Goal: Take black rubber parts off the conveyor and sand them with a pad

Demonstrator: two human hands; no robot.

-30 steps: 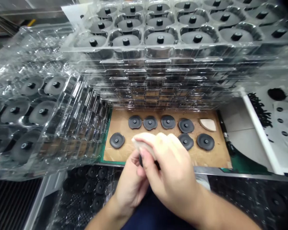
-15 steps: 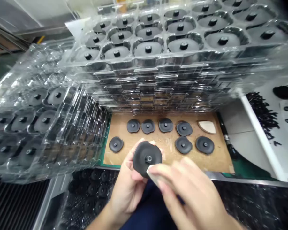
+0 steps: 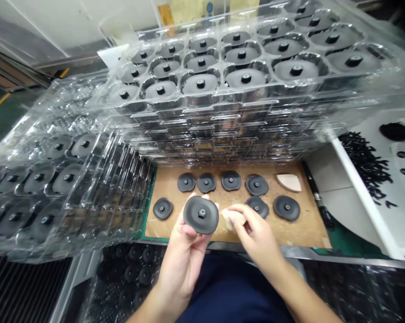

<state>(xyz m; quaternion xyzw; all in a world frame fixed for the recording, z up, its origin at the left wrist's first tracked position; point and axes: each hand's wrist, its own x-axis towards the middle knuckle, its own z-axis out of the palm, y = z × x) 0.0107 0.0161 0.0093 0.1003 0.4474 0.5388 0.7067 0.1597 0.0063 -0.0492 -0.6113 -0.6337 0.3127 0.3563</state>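
Hiding its own palm, the left hand [image 3: 184, 255] grips a black disc [image 3: 201, 215].

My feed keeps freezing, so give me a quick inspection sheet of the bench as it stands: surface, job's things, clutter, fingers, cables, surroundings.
Surface: brown board on a green mat.
Job's things: black disc in the left hand; pale pad in the right hand; seven loose discs lie on the board.
Clutter: spare pale wedge at the board's far right; black scraps on the white tray.
Fingers: left ones pinch the disc's rim; right ones curl round the pad, beside the disc.
Cables: nothing seen.
Surroundings: stacked clear trays of discs behind and on the left.
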